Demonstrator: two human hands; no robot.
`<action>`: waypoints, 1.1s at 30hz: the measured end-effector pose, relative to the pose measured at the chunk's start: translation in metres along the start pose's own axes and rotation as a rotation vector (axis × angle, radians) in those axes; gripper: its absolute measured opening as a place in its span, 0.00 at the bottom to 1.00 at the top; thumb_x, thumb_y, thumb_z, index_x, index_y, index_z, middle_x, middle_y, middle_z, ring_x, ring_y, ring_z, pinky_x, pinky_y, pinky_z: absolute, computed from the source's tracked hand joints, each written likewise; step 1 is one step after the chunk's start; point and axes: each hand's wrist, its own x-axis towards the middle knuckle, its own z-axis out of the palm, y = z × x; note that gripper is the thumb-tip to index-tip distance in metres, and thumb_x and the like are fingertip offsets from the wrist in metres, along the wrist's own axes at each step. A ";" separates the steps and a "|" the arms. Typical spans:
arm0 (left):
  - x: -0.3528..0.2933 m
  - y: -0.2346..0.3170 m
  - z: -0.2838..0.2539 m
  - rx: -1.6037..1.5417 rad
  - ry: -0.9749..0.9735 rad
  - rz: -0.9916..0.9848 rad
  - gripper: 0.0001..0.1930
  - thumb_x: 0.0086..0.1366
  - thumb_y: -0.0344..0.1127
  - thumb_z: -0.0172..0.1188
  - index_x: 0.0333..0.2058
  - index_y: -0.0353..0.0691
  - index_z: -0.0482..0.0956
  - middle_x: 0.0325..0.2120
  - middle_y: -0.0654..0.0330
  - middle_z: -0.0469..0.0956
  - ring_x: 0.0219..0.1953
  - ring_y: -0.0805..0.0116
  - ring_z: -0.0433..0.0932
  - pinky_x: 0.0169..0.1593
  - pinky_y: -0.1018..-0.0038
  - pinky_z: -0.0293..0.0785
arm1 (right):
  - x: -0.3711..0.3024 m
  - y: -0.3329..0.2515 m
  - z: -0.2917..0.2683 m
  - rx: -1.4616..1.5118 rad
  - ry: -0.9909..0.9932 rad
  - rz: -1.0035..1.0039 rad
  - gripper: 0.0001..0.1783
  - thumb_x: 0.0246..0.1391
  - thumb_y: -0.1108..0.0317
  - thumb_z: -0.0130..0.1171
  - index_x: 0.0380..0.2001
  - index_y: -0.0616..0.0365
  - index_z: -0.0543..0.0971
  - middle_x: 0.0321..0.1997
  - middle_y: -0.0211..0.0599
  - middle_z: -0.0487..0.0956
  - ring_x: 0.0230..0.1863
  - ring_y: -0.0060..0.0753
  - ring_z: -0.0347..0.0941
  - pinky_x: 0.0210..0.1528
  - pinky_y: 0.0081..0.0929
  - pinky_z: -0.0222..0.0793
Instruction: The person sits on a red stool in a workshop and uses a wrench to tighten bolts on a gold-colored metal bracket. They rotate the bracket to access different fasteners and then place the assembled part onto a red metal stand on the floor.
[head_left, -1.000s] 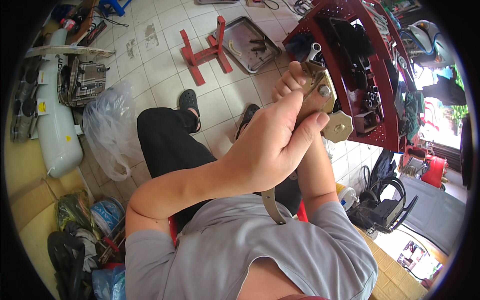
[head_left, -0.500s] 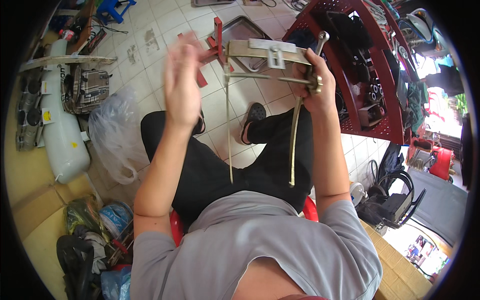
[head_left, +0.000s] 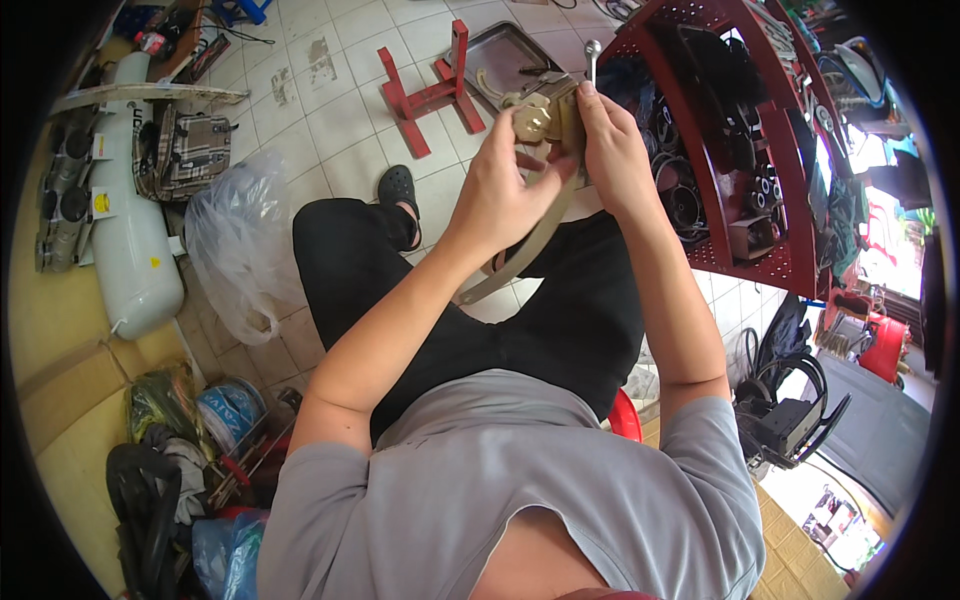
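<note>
In front of me a metal band clamp (head_left: 568,130) is held up, its curved strap trailing down toward my lap. My left hand (head_left: 496,190) is closed at its near side, fingers around a brass-coloured round fitting (head_left: 532,122) at its end. My right hand (head_left: 612,150) grips the other side of the clamp, thumb along its edge. A wrench (head_left: 592,62) with a round silver head sticks up above the right hand's fingers. Its lower part is hidden by that hand. The right fingertips behind the clamp are partly hidden too.
A red metal stand (head_left: 430,95) and a metal tray (head_left: 500,50) with tools lie on the tiled floor ahead. A red tool rack (head_left: 715,150) stands on the right. A white cylinder (head_left: 135,250) and a clear plastic bag (head_left: 240,245) are on the left.
My left hand has come in from the left and taken hold of the clamp. The clamp has turned, so its end fitting now faces my left hand. My left foot has shifted.
</note>
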 end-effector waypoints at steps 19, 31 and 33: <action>-0.011 -0.006 -0.006 0.646 0.138 0.246 0.32 0.60 0.34 0.58 0.63 0.46 0.58 0.25 0.50 0.72 0.25 0.52 0.76 0.29 0.61 0.74 | -0.017 0.023 0.011 0.552 -0.062 0.124 0.21 0.67 0.59 0.39 0.48 0.66 0.71 0.38 0.43 0.80 0.33 0.29 0.77 0.36 0.24 0.73; 0.029 0.011 -0.038 1.080 0.267 0.523 0.21 0.56 0.35 0.62 0.50 0.53 0.77 0.25 0.64 0.73 0.19 0.63 0.76 0.23 0.69 0.72 | -0.006 0.005 0.014 0.490 -0.085 -0.047 0.24 0.67 0.58 0.39 0.50 0.73 0.71 0.48 0.49 0.77 0.49 0.36 0.75 0.53 0.31 0.70; 0.041 0.026 -0.043 1.091 0.271 0.567 0.19 0.56 0.35 0.64 0.48 0.57 0.78 0.28 0.67 0.75 0.20 0.63 0.76 0.23 0.69 0.72 | -0.002 -0.003 0.011 0.498 -0.114 -0.108 0.25 0.67 0.58 0.39 0.51 0.72 0.70 0.50 0.49 0.76 0.51 0.37 0.74 0.56 0.31 0.68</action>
